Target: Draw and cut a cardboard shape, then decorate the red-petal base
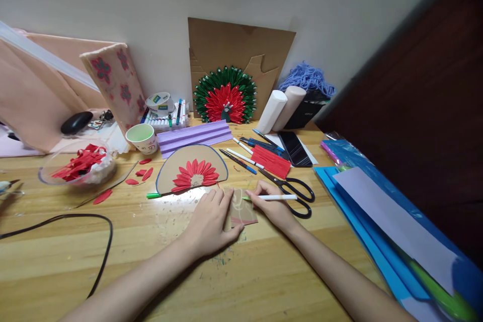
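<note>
My left hand point(211, 219) lies flat on the table with its fingers stretched out, and its thumb and fingertips press the edge of a small brown cardboard piece point(247, 215). Pale curved lines show on that piece, with a reddish strip along its lower edge. Pinched in my right hand point(273, 206) is a white marker point(281, 197), its green tip touching the cardboard. Just beyond my hands lies a blue-edged cardboard half-round point(173, 166) bearing red petals point(196, 167). A green marker cap point(153, 195) rests at its left corner.
Black-handled scissors point(302, 196) lie close by my right hand, near red crepe paper point(270, 161), pens and a phone point(295, 149). Leftward are a paper cup point(142, 139), a bowl point(109, 171) of red scraps and a black cable point(109, 241). Blue folders point(362, 221) line the right.
</note>
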### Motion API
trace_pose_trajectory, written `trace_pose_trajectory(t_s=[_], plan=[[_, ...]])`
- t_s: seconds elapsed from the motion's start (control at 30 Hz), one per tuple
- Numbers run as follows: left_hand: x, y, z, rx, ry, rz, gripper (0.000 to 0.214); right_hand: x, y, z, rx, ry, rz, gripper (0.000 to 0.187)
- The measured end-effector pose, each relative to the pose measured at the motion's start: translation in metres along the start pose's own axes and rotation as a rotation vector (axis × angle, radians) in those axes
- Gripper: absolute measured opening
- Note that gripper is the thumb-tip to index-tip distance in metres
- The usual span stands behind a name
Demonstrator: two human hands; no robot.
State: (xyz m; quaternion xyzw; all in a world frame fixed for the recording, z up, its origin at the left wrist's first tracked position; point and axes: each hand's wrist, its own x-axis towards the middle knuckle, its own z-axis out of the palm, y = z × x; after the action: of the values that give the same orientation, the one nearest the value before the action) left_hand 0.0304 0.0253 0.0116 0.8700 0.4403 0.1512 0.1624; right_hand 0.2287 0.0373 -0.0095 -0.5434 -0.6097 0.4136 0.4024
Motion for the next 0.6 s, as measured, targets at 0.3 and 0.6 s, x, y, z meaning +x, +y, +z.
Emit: trace_pose_trajectory(t_s=[0.3, 0.6], plan=[[0.0007, -0.0005, 0.0001, -0.006, 0.022, 0.004, 0.06, -0.0008, -0.0016, -0.0008, -0.038, -0.024, -0.014, 0.031], [0.0009, -0.0012, 0.0013, -0.01, 0.014, 0.014, 0.06, -0.0009, -0.0029, -0.0018, -0.051, -0.07, -0.002, 0.031]])
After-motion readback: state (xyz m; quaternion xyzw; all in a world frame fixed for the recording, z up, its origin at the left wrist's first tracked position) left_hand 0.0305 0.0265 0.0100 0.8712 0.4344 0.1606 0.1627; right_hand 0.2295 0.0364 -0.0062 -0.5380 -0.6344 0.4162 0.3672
